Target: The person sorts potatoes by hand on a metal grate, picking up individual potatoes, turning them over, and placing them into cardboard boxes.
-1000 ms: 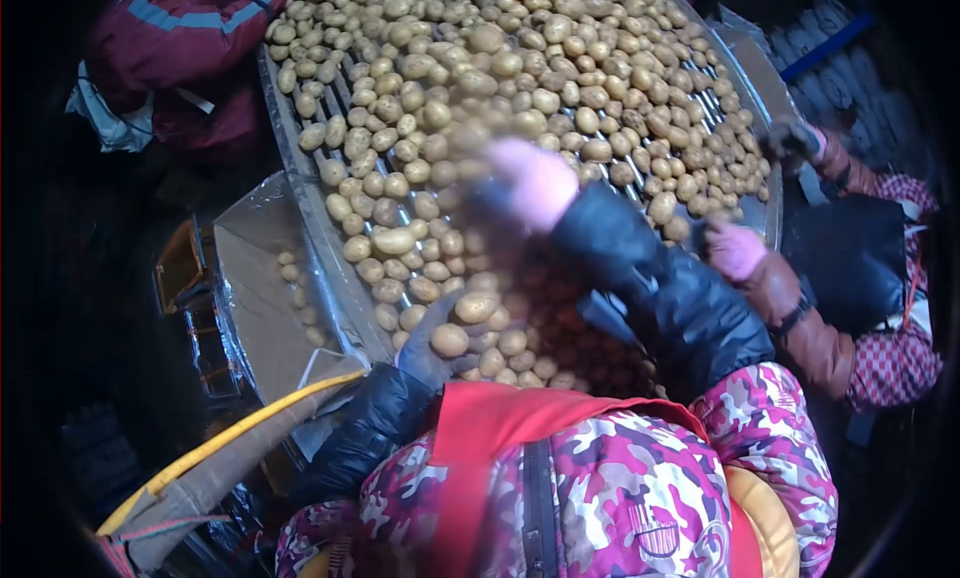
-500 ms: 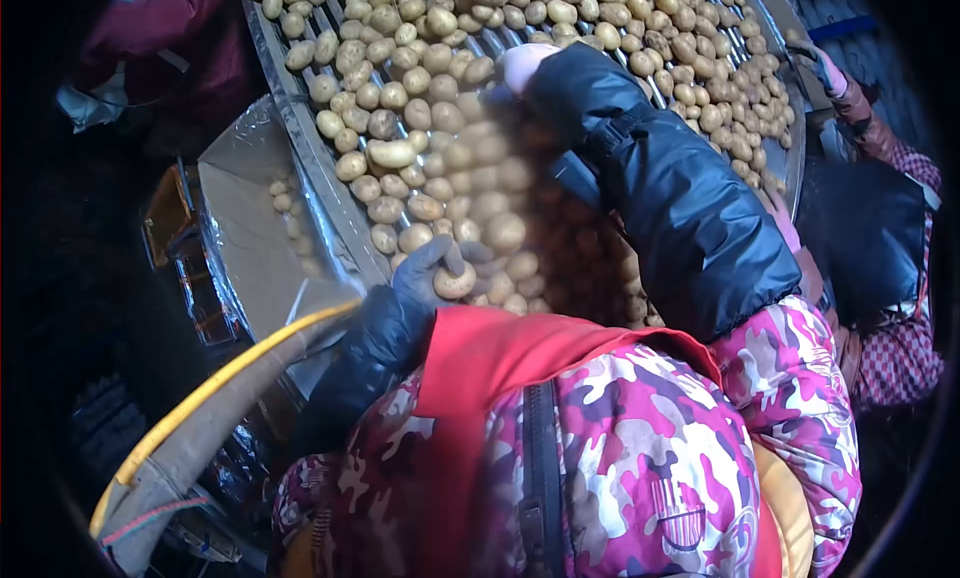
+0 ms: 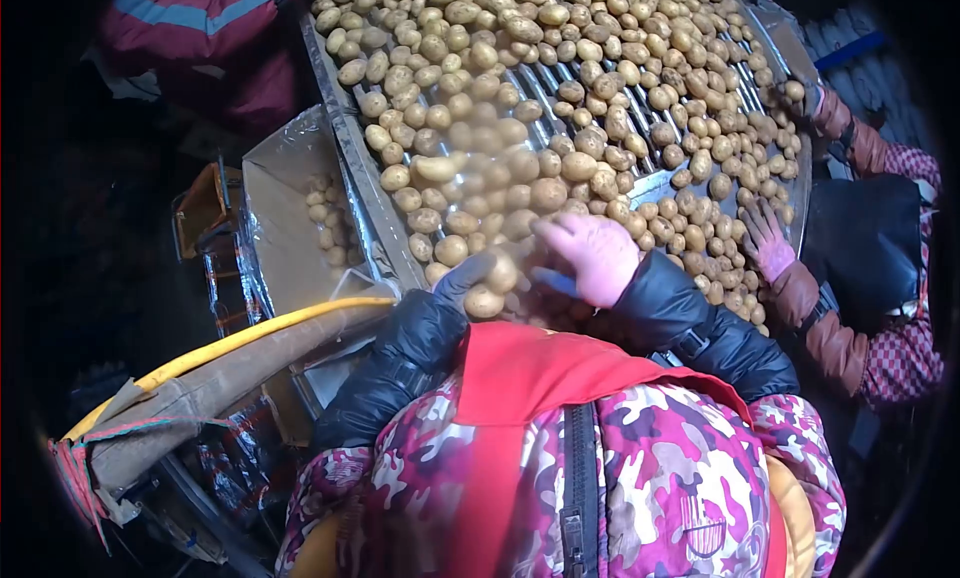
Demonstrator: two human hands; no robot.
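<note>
My left hand (image 3: 466, 277), in a grey glove, is at the near left edge of the potato bed. Its fingers curl round a potato (image 3: 483, 301), and another pale potato (image 3: 503, 271) sits against the fingertips. My right hand (image 3: 592, 258), in a pink glove with a blue patch near the thumb, hovers just right of it over the near potatoes. Its fingers and thumb are apart and slightly blurred, with nothing seen between them. Many potatoes (image 3: 578, 166) lie around and beyond both hands on a bed of metal bars (image 3: 540, 103).
A lined carton (image 3: 290, 203) with several potatoes stands at the left of the bed's metal edge (image 3: 375, 193). A yellow-edged bar (image 3: 250, 338) runs at my left. Across on the right, a co-worker's gloved hands (image 3: 768, 243) touch the potatoes. Another person's dark red sleeve (image 3: 215, 38) is at upper left.
My right hand has drawn back from the far potatoes toward my body, near my left hand. My left hand still holds a potato. The view has shifted, and the co-worker's near hand shows more fully.
</note>
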